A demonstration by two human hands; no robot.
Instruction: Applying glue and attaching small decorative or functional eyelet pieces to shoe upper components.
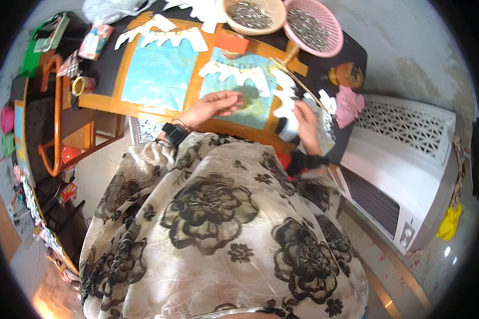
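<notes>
My left hand (218,106) hovers over the near part of a blue sheet (229,114), fingers curled and thumb pressed toward them; whatever they pinch is too small to make out. Just beyond it lies a white scalloped piece (237,74) with small metal bits along its upper edge. My right hand (307,126) is closed beside a stack of white scalloped pieces (286,103), its fingertips at the stack's right edge. What those fingers hold, if anything, is hidden. A thin stick (300,82) slants past the stack.
Small metal parts fill a cream bowl (275,16) and a pink basket (335,38). Another blue sheet (159,74) bears more white pieces (175,40). An orange-topped jar (231,45), an amber jar (347,75) and a pink cloth (348,106) stand around; a white heater-like unit (404,159) is right.
</notes>
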